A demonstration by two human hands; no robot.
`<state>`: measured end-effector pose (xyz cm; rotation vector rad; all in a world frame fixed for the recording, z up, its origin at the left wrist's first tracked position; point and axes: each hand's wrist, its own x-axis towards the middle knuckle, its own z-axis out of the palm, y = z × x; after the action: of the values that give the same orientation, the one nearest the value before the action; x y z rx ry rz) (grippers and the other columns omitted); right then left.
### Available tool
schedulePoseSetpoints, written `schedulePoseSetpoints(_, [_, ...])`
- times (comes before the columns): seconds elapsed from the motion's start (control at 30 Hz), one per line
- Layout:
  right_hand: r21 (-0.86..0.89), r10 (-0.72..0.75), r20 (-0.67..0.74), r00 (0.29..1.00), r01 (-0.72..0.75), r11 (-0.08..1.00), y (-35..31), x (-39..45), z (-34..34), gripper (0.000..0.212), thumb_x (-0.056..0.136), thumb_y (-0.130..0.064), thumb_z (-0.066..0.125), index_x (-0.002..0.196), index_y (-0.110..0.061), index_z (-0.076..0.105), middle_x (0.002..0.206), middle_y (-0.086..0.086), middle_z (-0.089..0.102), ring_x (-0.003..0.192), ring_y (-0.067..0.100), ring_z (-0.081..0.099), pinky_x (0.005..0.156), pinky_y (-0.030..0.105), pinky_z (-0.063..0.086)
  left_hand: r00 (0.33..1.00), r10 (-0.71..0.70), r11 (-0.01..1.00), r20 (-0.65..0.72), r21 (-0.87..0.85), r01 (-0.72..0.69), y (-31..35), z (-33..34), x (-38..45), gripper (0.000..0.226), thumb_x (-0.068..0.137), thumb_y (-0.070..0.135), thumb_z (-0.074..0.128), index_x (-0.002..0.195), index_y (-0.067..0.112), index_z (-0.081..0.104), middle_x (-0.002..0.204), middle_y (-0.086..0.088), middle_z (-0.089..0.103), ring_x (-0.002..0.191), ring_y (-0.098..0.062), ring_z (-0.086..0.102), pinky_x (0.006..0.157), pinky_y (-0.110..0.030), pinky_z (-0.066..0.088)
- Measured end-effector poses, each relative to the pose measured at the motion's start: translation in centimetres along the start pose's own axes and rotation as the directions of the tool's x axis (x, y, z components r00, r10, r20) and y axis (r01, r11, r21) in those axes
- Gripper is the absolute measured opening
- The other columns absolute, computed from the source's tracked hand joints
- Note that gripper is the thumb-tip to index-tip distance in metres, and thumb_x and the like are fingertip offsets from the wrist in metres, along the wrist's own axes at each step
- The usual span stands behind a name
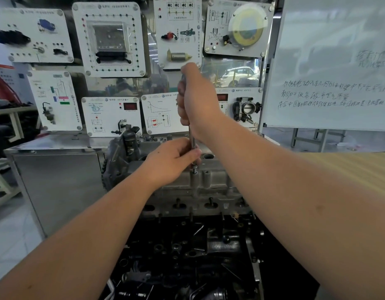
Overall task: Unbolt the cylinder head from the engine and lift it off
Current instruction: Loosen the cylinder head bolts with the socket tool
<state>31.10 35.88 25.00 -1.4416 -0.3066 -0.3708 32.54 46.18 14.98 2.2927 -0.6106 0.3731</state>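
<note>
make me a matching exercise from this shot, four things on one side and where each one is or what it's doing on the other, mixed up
Things:
1. right hand
2. left hand
3. cylinder head
4. whiteboard

Places or states:
A. grey metal casting under both hands
B. stands at the far right, handwriting on it
C. grips the top of the long driver, held upright
D. fingers pinch the driver's shaft low down, near the head

Pairs: 1-C, 2-D, 3-A, 4-B
</note>
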Motion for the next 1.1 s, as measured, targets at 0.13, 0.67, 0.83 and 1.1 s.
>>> schedulePoseSetpoints(0.13, [-0.069,-0.001,-0.047,0.999,-0.002,0.998,0.0,-0.3,0.6,0.028,0.093,-0.035,0.042,0.069,-0.024,0.034,0.062,-0.002,0.031,0.057,0.016,0.021,0.059,0.037,0.020,0.993,-0.033,0.998,-0.110,0.048,0.038,1.0,0.4,-0.1,0.036,0.090,0.062,0.056,0.091,0.027,0.064,0.077,0.010,0.072,0.073,-0.011,0.068,0.083,-0.049,0.057])
schedulePoseSetpoints(0.67, [-0.038,-0.018,-0.120,0.993,0.014,0.999,-0.1,0.1,0.1,0.016,0.092,-0.031,0.043,0.081,-0.019,0.039,0.068,0.001,0.030,0.073,0.023,0.022,0.063,0.041,0.021,0.999,-0.003,0.999,-0.042,-0.037,0.001,0.3,0.3,0.0,0.022,0.096,0.050,0.056,0.099,0.031,0.067,0.087,0.013,0.076,0.088,-0.015,0.073,0.092,-0.050,0.056])
schedulePoseSetpoints(0.83, [0.000,0.033,-0.161,0.986,-0.034,0.999,-0.4,0.2,0.0,0.019,0.093,-0.030,0.044,0.081,-0.016,0.041,0.070,0.004,0.033,0.065,0.019,0.025,0.062,0.038,0.025,0.986,-0.048,0.996,-0.163,0.072,0.061,1.0,1.0,0.1,0.036,0.090,0.061,0.058,0.094,0.026,0.060,0.079,0.007,0.069,0.079,-0.019,0.066,0.086,-0.050,0.054])
schedulePoseSetpoints(1.1, [0.080,0.121,-0.075,0.990,-0.115,0.990,-0.7,0.8,-0.4,0.031,0.096,-0.034,0.037,0.067,-0.021,0.033,0.059,-0.002,0.024,0.048,0.016,0.017,0.051,0.027,0.019,0.999,-0.003,0.996,0.046,-0.089,0.007,0.2,-0.3,-0.1,0.018,0.104,0.037,0.052,0.113,0.036,0.068,0.100,0.020,0.075,0.098,-0.002,0.070,0.099,-0.043,0.055])
